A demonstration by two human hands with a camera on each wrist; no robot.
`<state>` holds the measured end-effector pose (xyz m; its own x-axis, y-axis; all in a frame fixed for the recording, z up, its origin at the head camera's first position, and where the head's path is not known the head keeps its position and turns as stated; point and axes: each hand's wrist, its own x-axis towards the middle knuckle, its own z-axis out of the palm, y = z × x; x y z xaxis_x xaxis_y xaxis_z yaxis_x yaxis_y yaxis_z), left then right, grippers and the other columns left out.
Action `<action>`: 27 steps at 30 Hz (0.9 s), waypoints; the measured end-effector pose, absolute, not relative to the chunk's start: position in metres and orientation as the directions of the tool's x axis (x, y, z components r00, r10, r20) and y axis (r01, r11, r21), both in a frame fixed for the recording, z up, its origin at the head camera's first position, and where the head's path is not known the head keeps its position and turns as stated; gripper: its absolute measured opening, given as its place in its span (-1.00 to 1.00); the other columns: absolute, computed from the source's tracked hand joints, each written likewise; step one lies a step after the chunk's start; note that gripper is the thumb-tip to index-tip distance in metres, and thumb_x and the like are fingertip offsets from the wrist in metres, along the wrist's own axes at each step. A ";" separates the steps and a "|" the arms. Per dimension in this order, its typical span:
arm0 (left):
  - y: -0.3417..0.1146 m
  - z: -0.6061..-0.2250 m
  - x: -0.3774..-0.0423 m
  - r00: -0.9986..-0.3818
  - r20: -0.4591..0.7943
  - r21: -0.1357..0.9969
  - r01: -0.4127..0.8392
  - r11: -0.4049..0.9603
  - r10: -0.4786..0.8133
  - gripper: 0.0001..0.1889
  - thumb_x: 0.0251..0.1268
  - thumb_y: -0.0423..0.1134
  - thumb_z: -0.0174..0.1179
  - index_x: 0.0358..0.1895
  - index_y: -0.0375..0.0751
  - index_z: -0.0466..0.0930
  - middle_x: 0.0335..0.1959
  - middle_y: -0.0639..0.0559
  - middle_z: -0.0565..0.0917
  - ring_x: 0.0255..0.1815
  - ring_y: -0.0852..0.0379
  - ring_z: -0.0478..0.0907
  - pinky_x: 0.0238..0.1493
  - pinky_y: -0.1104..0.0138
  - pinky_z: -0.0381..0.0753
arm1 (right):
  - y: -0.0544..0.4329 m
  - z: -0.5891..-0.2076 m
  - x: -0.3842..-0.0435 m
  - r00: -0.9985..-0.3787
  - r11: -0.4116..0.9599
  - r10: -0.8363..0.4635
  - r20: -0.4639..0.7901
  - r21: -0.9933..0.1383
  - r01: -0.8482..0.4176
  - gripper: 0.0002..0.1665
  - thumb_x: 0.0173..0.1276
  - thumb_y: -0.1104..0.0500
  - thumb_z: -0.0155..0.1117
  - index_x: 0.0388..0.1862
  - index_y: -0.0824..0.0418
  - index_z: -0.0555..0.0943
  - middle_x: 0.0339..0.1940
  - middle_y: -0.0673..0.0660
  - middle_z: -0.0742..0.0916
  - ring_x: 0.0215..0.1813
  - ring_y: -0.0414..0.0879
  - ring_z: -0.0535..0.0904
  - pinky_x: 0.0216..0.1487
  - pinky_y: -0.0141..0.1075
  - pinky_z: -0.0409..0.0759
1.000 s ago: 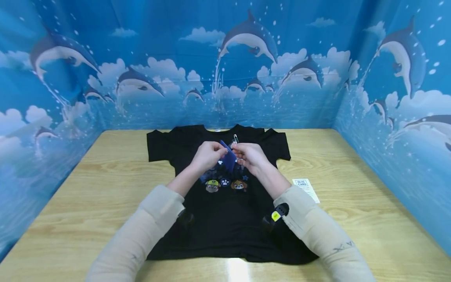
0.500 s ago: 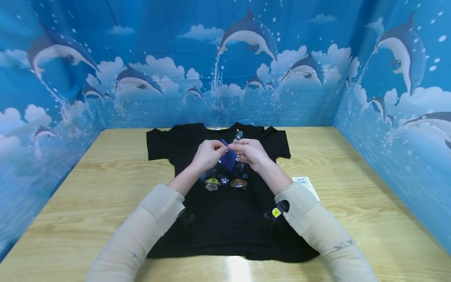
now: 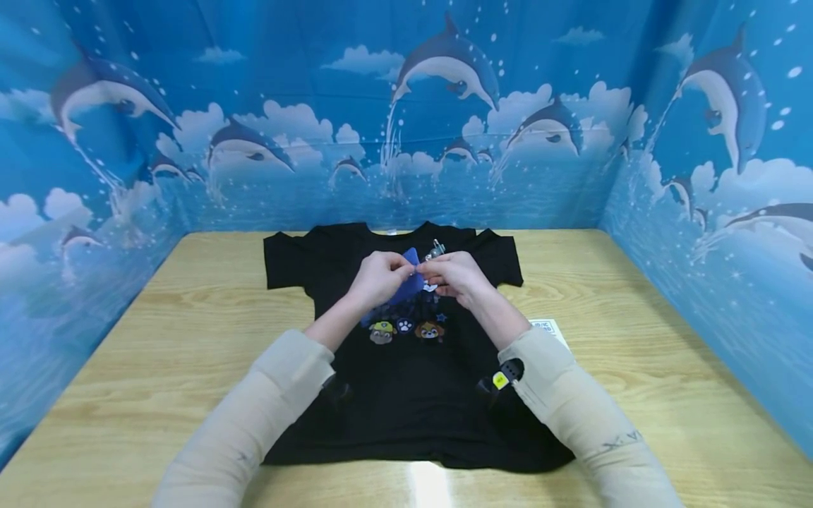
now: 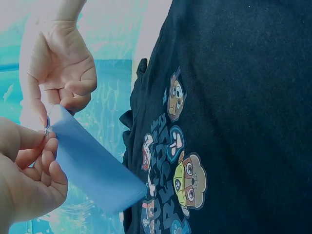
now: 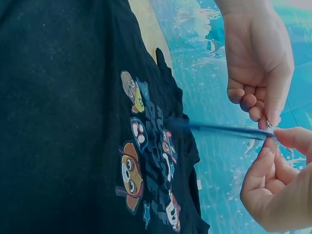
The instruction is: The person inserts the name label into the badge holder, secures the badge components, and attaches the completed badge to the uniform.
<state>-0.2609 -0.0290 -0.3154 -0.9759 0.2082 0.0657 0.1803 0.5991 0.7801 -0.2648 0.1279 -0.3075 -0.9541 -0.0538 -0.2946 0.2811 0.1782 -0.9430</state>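
Observation:
Both hands meet above the chest print of a black T-shirt (image 3: 413, 402). Between them is a flat blue card holder (image 4: 92, 161), seen edge-on in the right wrist view. My left hand (image 3: 377, 276) pinches a small metal ring (image 4: 47, 130) at the holder's edge between thumb and forefinger. Right beside it, the thumb and forefinger of my right hand (image 3: 460, 275) pinch the holder's attachment point. A silvery clasp with a charm (image 3: 435, 250) sticks up behind the right fingertips. Part of the holder is hidden behind the left fingers in the head view.
The shirt lies spread on a wooden table (image 3: 209, 339), collar toward the back. A white printed card (image 3: 551, 329) lies right of it, partly under the right sleeve in the head view. A blue dolphin curtain (image 3: 305, 169) closes off the back and sides.
The blue card holder has turned between the fingers, its upper corner now rising above the left hand. The silvery clasp has shifted right. Both hands stay nearly in place.

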 end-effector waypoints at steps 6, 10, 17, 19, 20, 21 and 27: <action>-0.028 -0.317 -0.263 -0.973 0.086 0.758 0.202 0.620 0.212 -0.77 0.36 -0.16 0.07 -0.20 -0.22 0.67 -0.30 -0.02 0.66 -0.32 0.11 0.57 -0.30 0.28 0.57 | 0.130 -0.310 -0.266 -0.955 0.212 -0.027 -0.294 -0.936 0.282 -0.76 0.26 0.17 0.24 -0.20 0.32 0.66 -0.58 0.00 0.60 -0.53 -0.23 0.47 -0.53 -0.45 0.46; -0.029 -0.317 -0.264 -0.973 0.111 0.735 0.217 0.642 0.201 -0.78 0.33 -0.15 0.11 -0.22 -0.22 0.65 -0.31 -0.02 0.65 -0.34 0.11 0.56 -0.32 0.29 0.55 | 0.131 -0.312 -0.267 -0.958 0.196 -0.017 -0.286 -0.941 0.277 -0.79 0.24 0.17 0.26 -0.26 0.31 0.65 -0.57 0.00 0.60 -0.53 -0.23 0.48 -0.51 -0.45 0.47; -0.037 -0.321 -0.262 -0.981 0.117 0.755 0.190 0.628 0.156 -0.76 0.36 -0.14 0.06 -0.18 -0.22 0.63 -0.27 -0.04 0.64 -0.29 0.08 0.55 -0.25 0.25 0.56 | 0.138 -0.314 -0.267 -0.956 0.187 0.014 -0.294 -0.938 0.292 -0.78 0.22 0.16 0.28 -0.24 0.29 0.64 -0.51 0.02 0.59 -0.44 -0.19 0.50 -0.44 -0.42 0.50; -0.041 -0.322 -0.262 -0.983 0.131 0.766 0.182 0.617 0.128 -0.77 0.36 -0.16 0.04 -0.17 -0.23 0.61 -0.27 -0.05 0.63 -0.28 0.08 0.53 -0.25 0.24 0.56 | 0.141 -0.314 -0.267 -0.954 0.177 0.021 -0.298 -0.938 0.297 -0.78 0.22 0.16 0.27 -0.22 0.29 0.64 -0.49 0.02 0.60 -0.42 -0.19 0.50 -0.44 -0.42 0.50; -0.043 -0.323 -0.261 -0.984 0.137 0.771 0.177 0.611 0.113 -0.77 0.36 -0.17 0.04 -0.16 -0.23 0.61 -0.27 -0.06 0.63 -0.29 0.07 0.53 -0.26 0.24 0.55 | 0.143 -0.315 -0.267 -0.954 0.169 0.024 -0.298 -0.940 0.298 -0.78 0.21 0.17 0.27 -0.22 0.29 0.64 -0.49 0.02 0.60 -0.43 -0.19 0.50 -0.44 -0.42 0.50; -0.045 -0.323 -0.261 -0.985 0.140 0.776 0.170 0.607 0.096 -0.78 0.36 -0.17 0.04 -0.16 -0.23 0.59 -0.27 -0.06 0.62 -0.30 0.06 0.53 -0.28 0.24 0.54 | 0.144 -0.315 -0.267 -0.954 0.159 0.027 -0.297 -0.941 0.298 -0.79 0.21 0.18 0.27 -0.23 0.29 0.63 -0.50 0.02 0.60 -0.44 -0.19 0.50 -0.46 -0.42 0.50; -0.055 -0.326 -0.262 -0.997 0.073 0.821 0.072 0.566 0.020 -0.70 0.35 -0.15 0.05 0.00 -0.27 0.48 -0.16 -0.11 0.56 -0.18 0.01 0.50 -0.21 0.20 0.51 | 0.154 -0.314 -0.268 -0.959 0.084 0.010 -0.285 -0.955 0.285 -0.86 0.21 0.21 0.27 -0.30 0.28 0.59 -0.59 0.00 0.59 -0.51 -0.21 0.50 -0.50 -0.44 0.48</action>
<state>-0.2623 -0.0551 -0.3256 -0.9971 0.0203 0.0733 0.0719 0.5661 0.8212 -0.2675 0.1539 -0.3144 -0.9585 0.0101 -0.2848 0.2847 0.0836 -0.9550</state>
